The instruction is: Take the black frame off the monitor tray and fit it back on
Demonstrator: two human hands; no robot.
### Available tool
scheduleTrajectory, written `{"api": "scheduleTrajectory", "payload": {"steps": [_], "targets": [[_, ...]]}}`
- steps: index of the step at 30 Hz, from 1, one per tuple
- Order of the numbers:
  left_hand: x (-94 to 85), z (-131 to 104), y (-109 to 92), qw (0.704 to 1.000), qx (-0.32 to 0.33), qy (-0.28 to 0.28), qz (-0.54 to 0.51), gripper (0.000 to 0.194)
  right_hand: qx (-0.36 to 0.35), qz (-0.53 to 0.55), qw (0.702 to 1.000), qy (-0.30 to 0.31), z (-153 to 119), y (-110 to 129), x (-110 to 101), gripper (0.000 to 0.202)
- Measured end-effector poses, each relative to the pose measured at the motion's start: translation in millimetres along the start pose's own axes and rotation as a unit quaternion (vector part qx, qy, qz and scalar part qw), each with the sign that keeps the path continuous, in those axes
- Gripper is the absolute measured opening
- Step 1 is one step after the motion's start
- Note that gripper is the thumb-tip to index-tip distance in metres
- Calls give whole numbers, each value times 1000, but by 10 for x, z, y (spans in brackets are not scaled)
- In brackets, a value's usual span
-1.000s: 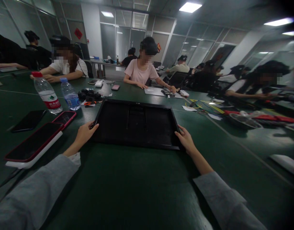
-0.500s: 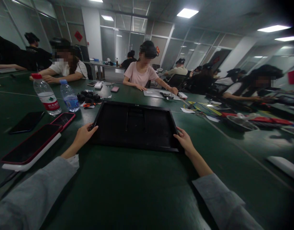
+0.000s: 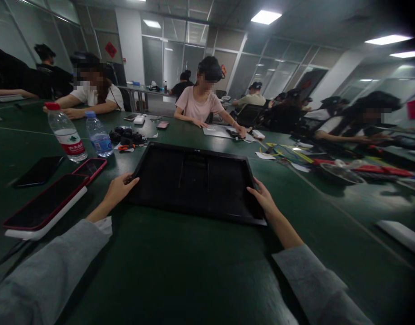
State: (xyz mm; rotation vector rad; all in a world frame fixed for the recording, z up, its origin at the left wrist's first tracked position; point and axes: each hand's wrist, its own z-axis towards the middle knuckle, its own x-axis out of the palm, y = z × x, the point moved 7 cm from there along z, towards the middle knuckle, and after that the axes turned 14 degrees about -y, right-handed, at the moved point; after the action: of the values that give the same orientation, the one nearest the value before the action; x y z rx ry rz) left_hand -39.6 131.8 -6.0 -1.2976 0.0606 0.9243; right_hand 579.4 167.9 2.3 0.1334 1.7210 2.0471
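A wide black frame point(image 3: 194, 216) with a recessed dark inside lies in front of me on the green table point(image 3: 180, 271). Its right side reaches a little nearer to me than its left. My left hand point(image 3: 121, 188) grips the left edge, thumb on top and fingers hidden at the outer side. At the right edge, my right hand point(image 3: 264, 195) holds the rim the same way, its thumb over the top. Between the hands the slotted middle of the frame shows.
Two water bottles, one red-capped point(image 3: 69, 140) and one blue-capped point(image 3: 99, 141), stand left, behind phones point(image 3: 47, 201). Black items and orange-handled tool point(image 3: 125, 147) lie beyond. Cables point(image 3: 288, 154) and a clear bowl point(image 3: 343, 174) are right. A person in pink point(image 3: 202, 106) sits opposite.
The black frame has turned slightly, its right end coming nearer to me and outward. My right hand has shifted a little with it. The person opposite has moved a hand slightly left.
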Motion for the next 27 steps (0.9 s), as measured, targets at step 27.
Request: {"api": "scheduleTrajectory", "payload": {"steps": [27], "targets": [[73,-24,-77,999,36,19,-8,80,-33,87,994,-63,-8,-7,-130,83]]}}
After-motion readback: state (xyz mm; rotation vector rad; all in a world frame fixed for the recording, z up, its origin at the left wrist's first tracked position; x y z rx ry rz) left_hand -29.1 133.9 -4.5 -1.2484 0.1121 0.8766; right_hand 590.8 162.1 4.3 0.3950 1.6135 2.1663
